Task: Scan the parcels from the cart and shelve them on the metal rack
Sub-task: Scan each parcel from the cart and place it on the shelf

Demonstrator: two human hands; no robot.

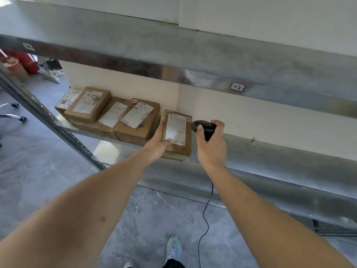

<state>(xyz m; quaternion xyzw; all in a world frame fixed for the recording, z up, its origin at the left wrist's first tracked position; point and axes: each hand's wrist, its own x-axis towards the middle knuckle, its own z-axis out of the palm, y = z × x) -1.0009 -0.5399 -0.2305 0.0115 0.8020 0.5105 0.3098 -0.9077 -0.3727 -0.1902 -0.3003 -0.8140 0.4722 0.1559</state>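
Left hand (158, 145) lies flat, fingers straight, against the rightmost cardboard parcel (177, 132) on the metal rack shelf (251, 151); right hand (211, 144) grips a black barcode scanner (203, 128) just right of it.

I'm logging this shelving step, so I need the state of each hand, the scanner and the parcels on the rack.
left hand: open, fingers flat along the rightmost parcel's left side
right hand: holds the scanner
scanner: held beside that parcel, cord hanging down
rightmost parcel: on the shelf, label up
other parcels: sealed, lying side by side

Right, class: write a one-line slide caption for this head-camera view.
Left hand steadies a labelled parcel on the metal rack; right hand grips a scanner.
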